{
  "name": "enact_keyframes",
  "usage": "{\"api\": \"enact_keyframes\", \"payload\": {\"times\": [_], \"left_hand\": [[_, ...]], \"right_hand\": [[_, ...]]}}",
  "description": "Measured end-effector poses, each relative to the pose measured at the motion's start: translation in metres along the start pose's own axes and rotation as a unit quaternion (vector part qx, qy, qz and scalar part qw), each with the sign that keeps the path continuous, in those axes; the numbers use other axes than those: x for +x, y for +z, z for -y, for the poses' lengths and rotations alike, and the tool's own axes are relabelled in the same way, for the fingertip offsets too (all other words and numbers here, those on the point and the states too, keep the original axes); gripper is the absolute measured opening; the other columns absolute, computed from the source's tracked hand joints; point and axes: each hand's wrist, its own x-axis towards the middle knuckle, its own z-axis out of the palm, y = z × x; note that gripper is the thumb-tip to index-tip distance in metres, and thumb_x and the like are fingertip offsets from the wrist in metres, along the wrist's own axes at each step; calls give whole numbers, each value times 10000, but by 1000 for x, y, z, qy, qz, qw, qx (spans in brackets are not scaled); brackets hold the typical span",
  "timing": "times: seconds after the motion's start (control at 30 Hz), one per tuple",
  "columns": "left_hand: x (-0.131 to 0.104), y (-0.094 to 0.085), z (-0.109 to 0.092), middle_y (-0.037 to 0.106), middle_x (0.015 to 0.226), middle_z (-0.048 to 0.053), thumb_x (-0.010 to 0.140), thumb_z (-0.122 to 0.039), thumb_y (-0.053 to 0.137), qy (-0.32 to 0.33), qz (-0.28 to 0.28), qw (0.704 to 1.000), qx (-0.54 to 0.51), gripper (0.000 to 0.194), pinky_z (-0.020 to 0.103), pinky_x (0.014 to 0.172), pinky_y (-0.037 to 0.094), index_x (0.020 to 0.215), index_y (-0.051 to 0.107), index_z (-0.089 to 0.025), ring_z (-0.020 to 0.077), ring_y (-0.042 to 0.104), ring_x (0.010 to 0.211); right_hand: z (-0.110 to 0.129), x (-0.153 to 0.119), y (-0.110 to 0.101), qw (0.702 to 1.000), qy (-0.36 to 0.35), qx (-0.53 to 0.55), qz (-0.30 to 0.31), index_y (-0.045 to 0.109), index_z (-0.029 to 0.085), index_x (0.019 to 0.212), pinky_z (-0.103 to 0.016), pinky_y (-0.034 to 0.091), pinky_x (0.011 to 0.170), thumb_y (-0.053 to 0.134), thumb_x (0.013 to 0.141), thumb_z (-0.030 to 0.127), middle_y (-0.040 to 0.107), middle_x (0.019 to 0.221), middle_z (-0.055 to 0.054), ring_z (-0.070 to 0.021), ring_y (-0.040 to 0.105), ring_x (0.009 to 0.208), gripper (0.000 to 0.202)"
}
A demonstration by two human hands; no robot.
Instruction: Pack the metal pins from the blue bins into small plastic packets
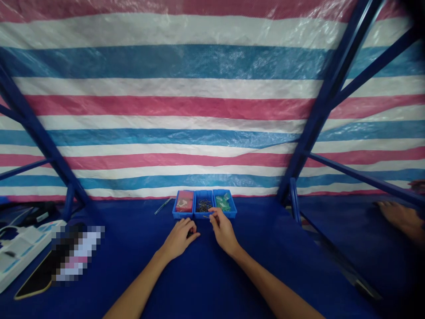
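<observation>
My right hand (pixel 224 229) is closed in a pinch in front of the blue middle bin (pixel 203 215), with a small thin metal piece, seemingly a screw (pixel 206 216), at its fingertips. That bin holds several dark metal screws (pixel 203 205). My left hand (pixel 181 237) rests on the table just left of it, fingers curled and thumb stretched out. Something small and dark shows under its fingers, too hidden to name. The blue left bin (pixel 182 215) contains a red block (pixel 185 199) with small pale pieces on it. Green pieces (pixel 223 201) lie in the blue right bin (pixel 230 214).
A pen-like tool (pixel 163 206) lies left of the bins. A white power strip (pixel 28 248) and a phone (pixel 36 277) are at the left. Blue metal frame posts (pixel 312 115) flank the blue table (pixel 206 283). Another person's hand (pixel 398 215) is at far right.
</observation>
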Motion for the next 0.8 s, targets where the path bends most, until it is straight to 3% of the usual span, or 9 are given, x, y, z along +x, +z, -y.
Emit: {"api": "enact_keyframes", "payload": {"times": [0.1,0.23,0.4,0.6,0.7,0.8], "left_hand": [[0,0,0,609,939,15,1050,-441,588,-1,1,1000,1,244,345,836,404,931,601,-227,219,560,913],[0,0,0,613,944,13,1046,-427,598,-4,5,1000,1,233,341,829,401,927,597,-227,215,563,904],[-1,0,-1,611,938,17,1057,-437,575,2,-2,1000,4,247,348,841,405,929,595,-227,217,563,907],[-1,2,2,610,947,19,1056,-435,577,0,-1,1000,7,243,346,842,410,939,597,-223,219,562,913],[-1,2,1,610,947,18,1059,-421,574,0,-3,1000,12,232,347,845,410,940,597,-223,219,566,916],[-1,2,0,612,943,15,1056,-403,582,4,-3,1000,19,215,345,841,407,937,595,-224,219,566,913]], "right_hand": [[-4,3,3,989,77,126,9,614,245,1135,-252,415,494,536,1013,505,548,743,31,-141,505,548,297],[-6,7,4,957,158,242,7,631,226,1029,-194,296,388,668,901,570,518,703,64,-86,427,450,369],[-1,9,1,935,180,305,-26,635,220,1059,-200,349,375,774,820,517,608,834,33,-87,522,475,406],[8,6,-1,904,213,370,-6,660,220,1075,-201,389,436,864,765,432,644,873,23,-89,568,544,427],[10,3,1,908,212,360,7,654,215,1001,-201,388,430,841,789,485,647,872,21,-93,578,546,391],[9,1,4,922,209,325,5,639,215,955,-195,343,389,783,823,556,589,736,51,-91,523,481,393]]}}
